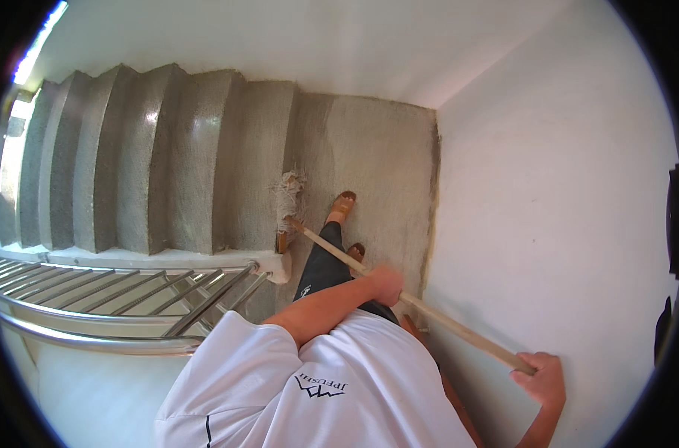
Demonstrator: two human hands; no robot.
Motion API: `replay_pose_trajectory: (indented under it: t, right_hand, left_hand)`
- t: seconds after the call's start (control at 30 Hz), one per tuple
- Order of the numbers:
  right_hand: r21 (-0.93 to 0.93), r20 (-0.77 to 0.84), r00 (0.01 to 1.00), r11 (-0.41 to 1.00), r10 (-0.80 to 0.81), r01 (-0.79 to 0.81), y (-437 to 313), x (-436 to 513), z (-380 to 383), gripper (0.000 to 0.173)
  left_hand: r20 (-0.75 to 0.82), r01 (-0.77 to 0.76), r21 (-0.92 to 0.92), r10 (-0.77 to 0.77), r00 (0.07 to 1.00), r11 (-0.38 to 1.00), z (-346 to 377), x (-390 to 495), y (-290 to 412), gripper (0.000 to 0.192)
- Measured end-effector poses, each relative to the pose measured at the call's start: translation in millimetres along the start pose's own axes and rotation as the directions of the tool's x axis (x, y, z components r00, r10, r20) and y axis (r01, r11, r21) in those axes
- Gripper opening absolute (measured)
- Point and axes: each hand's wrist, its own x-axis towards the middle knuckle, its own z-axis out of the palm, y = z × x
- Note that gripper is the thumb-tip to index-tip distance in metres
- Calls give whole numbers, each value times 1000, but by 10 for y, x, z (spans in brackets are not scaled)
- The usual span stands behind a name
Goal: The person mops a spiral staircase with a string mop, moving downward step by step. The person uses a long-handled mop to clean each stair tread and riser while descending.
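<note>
A string mop's wooden handle (457,323) slants across in front of my body. My left hand (386,284) is wrapped around the middle of it, slightly blurred. At its upper end my right hand (543,374) grips the pole, close to the white wall. The mop's pale, frayed head (289,193) lies at the edge of a concrete step (261,140), beside the landing. A wooden bar (282,242) sticks out from the strands on the near side.
Concrete stairs (191,151) run off to the left, bordered by a stainless steel railing (110,291) on a white kerb (166,259). My sandalled foot (342,206) stands on the landing (384,151), which is darker along the step. A white wall (547,196) closes the right side.
</note>
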Motion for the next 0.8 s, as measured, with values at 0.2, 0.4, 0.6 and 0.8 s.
replay_pose_trajectory:
  t: [0.2,0.4,0.6,0.8]
  right_hand:
    - [-83,132,991,996,-6,17,25,-242,-194,32]
    - [-118,60,985,979,-160,166,-175,318,393,28]
    - [-24,159,987,999,-22,26,-29,54,-124,25]
    - [-101,31,985,980,-170,173,-378,559,211,29]
  left_hand:
    - [154,-67,-34,72,985,997,-102,-111,130,25]
    - [-31,-129,-52,127,991,990,232,147,-569,27]
    - [186,-123,81,106,977,989,97,168,-187,24]
    - [18,-82,11,82,996,997,41,204,-703,23]
